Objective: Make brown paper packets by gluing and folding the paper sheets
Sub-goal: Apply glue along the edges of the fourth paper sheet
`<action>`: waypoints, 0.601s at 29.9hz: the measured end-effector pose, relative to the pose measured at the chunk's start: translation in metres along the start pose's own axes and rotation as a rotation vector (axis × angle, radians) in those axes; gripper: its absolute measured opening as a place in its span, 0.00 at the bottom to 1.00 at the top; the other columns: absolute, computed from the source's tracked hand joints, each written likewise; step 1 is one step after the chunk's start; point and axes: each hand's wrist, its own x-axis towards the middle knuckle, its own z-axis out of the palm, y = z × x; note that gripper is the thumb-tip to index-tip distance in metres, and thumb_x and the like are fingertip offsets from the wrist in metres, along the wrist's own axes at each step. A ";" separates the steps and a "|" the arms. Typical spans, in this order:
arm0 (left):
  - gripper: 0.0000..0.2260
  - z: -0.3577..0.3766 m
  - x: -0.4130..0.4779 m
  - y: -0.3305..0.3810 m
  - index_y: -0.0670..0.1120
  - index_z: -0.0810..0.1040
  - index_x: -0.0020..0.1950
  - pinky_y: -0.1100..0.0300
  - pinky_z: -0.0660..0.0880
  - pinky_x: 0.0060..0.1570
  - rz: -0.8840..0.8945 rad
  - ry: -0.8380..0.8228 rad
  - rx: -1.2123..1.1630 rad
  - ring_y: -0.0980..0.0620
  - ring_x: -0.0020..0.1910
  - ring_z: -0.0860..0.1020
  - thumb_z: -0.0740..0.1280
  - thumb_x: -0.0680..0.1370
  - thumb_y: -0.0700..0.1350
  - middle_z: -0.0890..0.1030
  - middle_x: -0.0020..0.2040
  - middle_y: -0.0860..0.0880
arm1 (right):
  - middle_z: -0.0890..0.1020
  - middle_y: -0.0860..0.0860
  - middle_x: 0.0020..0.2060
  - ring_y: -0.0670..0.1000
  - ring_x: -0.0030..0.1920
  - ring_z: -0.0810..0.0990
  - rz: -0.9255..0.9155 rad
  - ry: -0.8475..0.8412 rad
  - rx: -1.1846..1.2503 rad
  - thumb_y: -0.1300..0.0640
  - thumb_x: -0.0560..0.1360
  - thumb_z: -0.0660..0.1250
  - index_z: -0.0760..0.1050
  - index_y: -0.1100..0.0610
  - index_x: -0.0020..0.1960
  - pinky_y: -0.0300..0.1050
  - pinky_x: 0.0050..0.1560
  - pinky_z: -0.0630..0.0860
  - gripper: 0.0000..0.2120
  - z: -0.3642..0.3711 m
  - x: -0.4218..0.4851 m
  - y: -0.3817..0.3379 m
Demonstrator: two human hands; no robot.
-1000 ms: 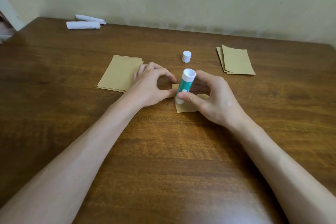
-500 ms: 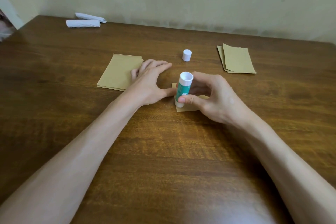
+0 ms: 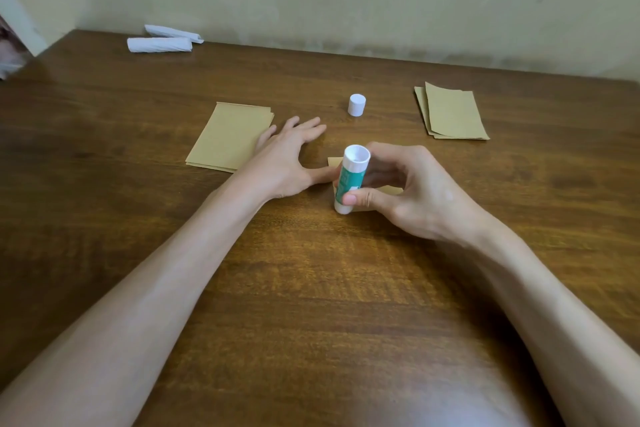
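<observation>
While the right hand (image 3: 415,191) grips a green-and-white glue stick (image 3: 349,180) upright, the left hand (image 3: 287,160) lies flat, fingers spread.
Both hands hide most of the small brown paper sheet (image 3: 391,190) beneath; a round white cap (image 3: 356,104) stands beyond; a left brown paper stack (image 3: 228,135) and a right brown paper stack (image 3: 450,113) flank it on the dark wooden table (image 3: 311,288).

Nothing readable from my end, honestly; the glue stick (image 3: 349,179) has some white print on its green label, but it's way too blurry for me to make out
</observation>
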 end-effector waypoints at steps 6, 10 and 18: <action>0.39 -0.002 -0.003 -0.001 0.57 0.61 0.83 0.50 0.43 0.82 0.020 0.014 -0.029 0.56 0.83 0.49 0.71 0.75 0.64 0.57 0.84 0.58 | 0.88 0.51 0.55 0.48 0.57 0.87 0.030 0.251 0.251 0.61 0.78 0.75 0.81 0.61 0.61 0.45 0.63 0.82 0.13 -0.003 -0.001 0.001; 0.39 -0.004 -0.007 0.004 0.56 0.60 0.83 0.51 0.43 0.80 -0.008 0.004 -0.036 0.54 0.83 0.48 0.71 0.76 0.63 0.56 0.84 0.57 | 0.87 0.48 0.57 0.43 0.59 0.85 0.019 0.219 0.077 0.61 0.79 0.75 0.81 0.61 0.63 0.44 0.66 0.80 0.13 0.000 0.005 0.006; 0.38 -0.002 -0.003 0.000 0.56 0.61 0.83 0.49 0.44 0.82 -0.005 0.014 -0.009 0.55 0.84 0.49 0.71 0.76 0.64 0.56 0.84 0.57 | 0.87 0.43 0.52 0.41 0.54 0.86 0.040 0.250 -0.079 0.51 0.75 0.79 0.80 0.54 0.58 0.43 0.59 0.83 0.15 0.013 0.011 0.007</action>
